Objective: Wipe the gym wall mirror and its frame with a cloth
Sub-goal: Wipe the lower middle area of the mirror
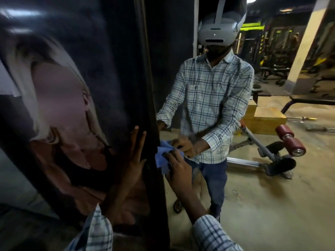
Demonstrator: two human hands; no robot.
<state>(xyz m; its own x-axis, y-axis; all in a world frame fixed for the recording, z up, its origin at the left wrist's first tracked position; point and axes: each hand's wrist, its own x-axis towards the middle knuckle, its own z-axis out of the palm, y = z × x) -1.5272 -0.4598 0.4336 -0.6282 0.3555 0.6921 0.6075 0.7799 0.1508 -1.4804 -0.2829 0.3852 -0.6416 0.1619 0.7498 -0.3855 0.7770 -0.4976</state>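
Observation:
The wall mirror (pixel 272 178) fills the right side of the view and reflects me in a checked shirt with a headset. Its dark frame (pixel 154 98) runs top to bottom down the middle. My right hand (pixel 178 169) is closed on a crumpled blue cloth (pixel 162 156) and presses it against the frame's edge where frame meets glass. My left hand (pixel 133 156) lies flat with fingers spread on the dark poster panel (pixel 72 105) just left of the frame. The reflection shows both hands at the same spot.
The mirror reflects a gym floor with a bench that has red roller pads (pixel 290 140), a wooden box (pixel 266 118), a barbell on the floor (pixel 304 118) and a white pillar (pixel 306 42). The glossy poster panel covers the wall at left.

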